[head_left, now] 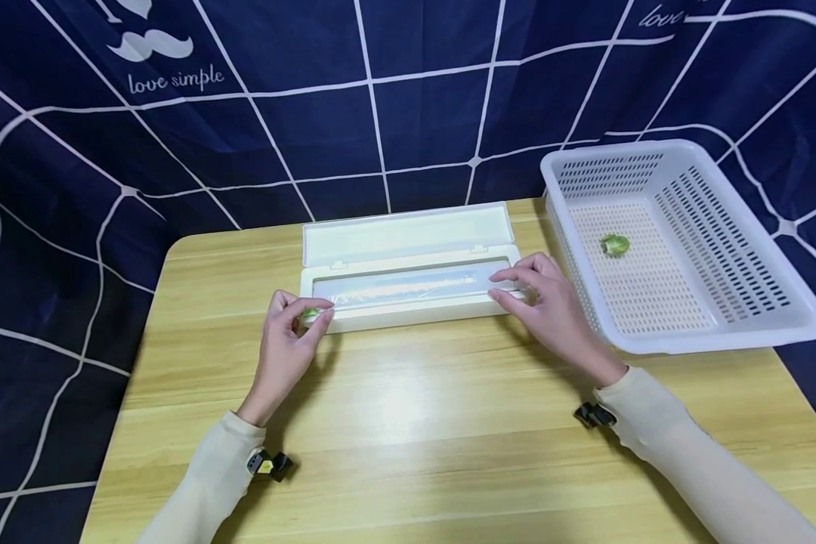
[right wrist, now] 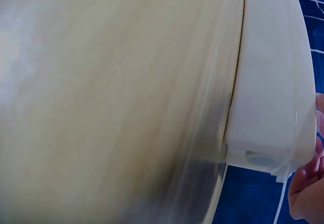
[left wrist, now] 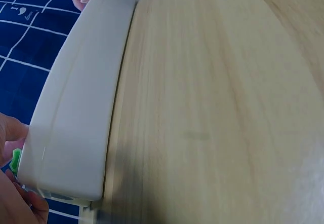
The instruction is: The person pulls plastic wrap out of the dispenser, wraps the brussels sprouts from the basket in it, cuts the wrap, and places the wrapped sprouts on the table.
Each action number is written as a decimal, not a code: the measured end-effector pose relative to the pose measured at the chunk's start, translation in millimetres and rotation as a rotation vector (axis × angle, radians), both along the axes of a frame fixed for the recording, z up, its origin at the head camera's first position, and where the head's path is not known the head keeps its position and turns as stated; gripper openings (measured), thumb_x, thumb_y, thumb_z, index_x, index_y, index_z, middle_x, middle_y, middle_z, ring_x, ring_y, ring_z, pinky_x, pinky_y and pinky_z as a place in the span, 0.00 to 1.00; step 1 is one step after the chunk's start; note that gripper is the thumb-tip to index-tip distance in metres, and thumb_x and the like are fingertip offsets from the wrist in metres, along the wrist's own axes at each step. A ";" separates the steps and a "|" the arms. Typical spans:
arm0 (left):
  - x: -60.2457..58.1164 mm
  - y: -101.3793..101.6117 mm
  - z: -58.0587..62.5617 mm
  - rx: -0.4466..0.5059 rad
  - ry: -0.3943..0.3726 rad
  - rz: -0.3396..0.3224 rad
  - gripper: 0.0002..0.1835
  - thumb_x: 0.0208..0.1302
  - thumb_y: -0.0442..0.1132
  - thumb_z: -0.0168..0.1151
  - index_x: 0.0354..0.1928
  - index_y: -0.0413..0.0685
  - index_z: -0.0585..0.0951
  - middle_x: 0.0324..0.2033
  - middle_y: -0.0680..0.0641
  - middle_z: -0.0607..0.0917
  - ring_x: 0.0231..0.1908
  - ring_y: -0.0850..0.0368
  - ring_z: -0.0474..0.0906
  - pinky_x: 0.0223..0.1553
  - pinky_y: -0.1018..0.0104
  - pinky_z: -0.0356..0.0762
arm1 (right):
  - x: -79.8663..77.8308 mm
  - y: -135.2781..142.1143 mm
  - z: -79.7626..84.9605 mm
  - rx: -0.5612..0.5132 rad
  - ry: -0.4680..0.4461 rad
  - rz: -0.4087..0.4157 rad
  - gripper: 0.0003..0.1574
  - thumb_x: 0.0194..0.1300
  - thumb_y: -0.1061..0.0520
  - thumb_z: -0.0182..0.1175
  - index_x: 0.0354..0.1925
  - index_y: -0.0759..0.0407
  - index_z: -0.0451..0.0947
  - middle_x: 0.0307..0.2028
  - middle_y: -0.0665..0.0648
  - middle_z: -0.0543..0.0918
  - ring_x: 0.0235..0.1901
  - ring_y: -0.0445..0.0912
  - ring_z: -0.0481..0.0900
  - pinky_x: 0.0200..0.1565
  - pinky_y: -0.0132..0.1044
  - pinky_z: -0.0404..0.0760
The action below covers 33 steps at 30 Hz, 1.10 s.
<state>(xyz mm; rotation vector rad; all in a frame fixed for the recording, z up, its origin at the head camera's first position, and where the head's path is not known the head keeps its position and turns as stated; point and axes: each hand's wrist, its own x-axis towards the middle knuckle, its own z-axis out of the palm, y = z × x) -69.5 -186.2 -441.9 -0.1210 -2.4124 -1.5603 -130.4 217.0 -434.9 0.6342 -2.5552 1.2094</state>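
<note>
A long white cling film dispenser (head_left: 415, 313) stands on the table with its lid (head_left: 408, 233) flipped back. Clear cling film (head_left: 408, 285) shines across its top opening. At the dispenser's left end, my left hand (head_left: 289, 332) pinches the film's edge between thumb and index finger. Beneath those fingers shows a green slide cutter (left wrist: 16, 159). My right hand (head_left: 551, 302) pinches the film at the right end, thumb and index finger close together. A bit of film overhangs that end in the right wrist view. The fingertips are partly hidden in both wrist views.
To the right stands a white perforated plastic basket (head_left: 782, 332), holding a small green leafy vegetable piece (head_left: 615, 244). The wooden table (head_left: 394, 453) extends in front of the dispenser. Dark blue cloth (head_left: 326, 136) with white lines hangs behind and at the sides.
</note>
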 end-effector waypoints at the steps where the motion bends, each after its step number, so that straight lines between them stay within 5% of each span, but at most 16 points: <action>1: -0.1 1.1 0.4 0.014 -0.005 0.004 0.06 0.72 0.31 0.74 0.47 0.45 0.94 0.35 0.41 0.65 0.32 0.48 0.63 0.32 0.70 0.62 | 0.0 0.2 0.2 0.000 -0.003 0.001 0.13 0.67 0.62 0.78 0.50 0.56 0.92 0.43 0.56 0.79 0.44 0.48 0.71 0.42 0.40 0.65; 13: -6.5 8.3 7.1 0.018 -0.085 0.095 0.03 0.71 0.31 0.74 0.41 0.37 0.92 0.34 0.47 0.64 0.34 0.54 0.64 0.33 0.70 0.63 | -0.6 0.5 1.5 0.027 -0.016 -0.008 0.09 0.68 0.60 0.78 0.47 0.55 0.92 0.42 0.54 0.80 0.43 0.47 0.71 0.39 0.37 0.65; 22: -11.4 12.8 9.5 -0.014 -0.074 0.137 0.05 0.71 0.30 0.73 0.40 0.33 0.90 0.31 0.48 0.64 0.32 0.54 0.63 0.35 0.67 0.61 | -0.8 -0.3 2.3 0.020 -0.030 -0.015 0.09 0.69 0.60 0.77 0.47 0.56 0.92 0.43 0.54 0.81 0.45 0.46 0.72 0.40 0.39 0.66; 33: -13.2 17.1 8.3 0.056 -0.049 0.166 0.03 0.73 0.28 0.71 0.39 0.34 0.90 0.32 0.44 0.65 0.32 0.53 0.61 0.34 0.68 0.58 | -3.8 -1.3 0.0 0.025 -0.009 -0.031 0.17 0.66 0.59 0.80 0.51 0.56 0.90 0.41 0.54 0.80 0.39 0.46 0.68 0.39 0.38 0.65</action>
